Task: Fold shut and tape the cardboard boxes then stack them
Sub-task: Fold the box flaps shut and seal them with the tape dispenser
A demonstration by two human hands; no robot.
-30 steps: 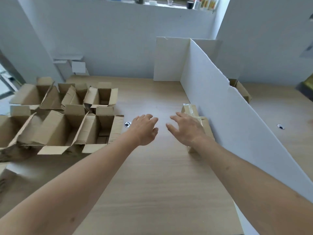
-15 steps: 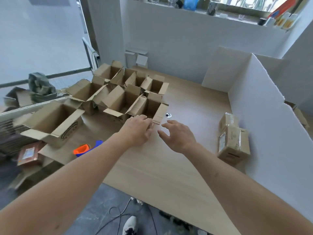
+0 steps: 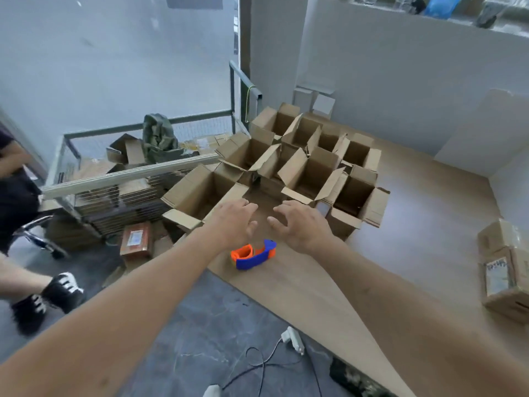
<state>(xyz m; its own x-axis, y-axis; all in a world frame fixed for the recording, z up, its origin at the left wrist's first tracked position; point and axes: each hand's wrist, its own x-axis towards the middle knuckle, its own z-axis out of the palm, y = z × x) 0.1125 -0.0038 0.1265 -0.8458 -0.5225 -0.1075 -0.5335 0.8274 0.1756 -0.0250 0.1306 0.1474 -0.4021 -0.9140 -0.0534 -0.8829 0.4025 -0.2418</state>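
Observation:
Several open cardboard boxes [image 3: 309, 164] stand in a cluster on the left part of the wooden table [image 3: 415, 253], flaps up. My left hand [image 3: 234, 222] and my right hand [image 3: 300, 224] hover empty, fingers spread, just in front of the nearest open boxes [image 3: 200, 193]. A blue and orange tape dispenser [image 3: 253, 255] lies on the table's near edge below my hands. Two taped boxes [image 3: 506, 267] sit stacked at the far right.
A wire cage [image 3: 114, 179] with flattened cardboard and a green cloth stands left of the table. Another person's legs and shoes [image 3: 45, 293] are at the far left. Cables [image 3: 266, 365] lie on the grey floor. A white partition [image 3: 486, 133] rises at the right.
The view has swung left from the taped boxes to the open ones. Both hands moved left with it and now hover above the tape dispenser.

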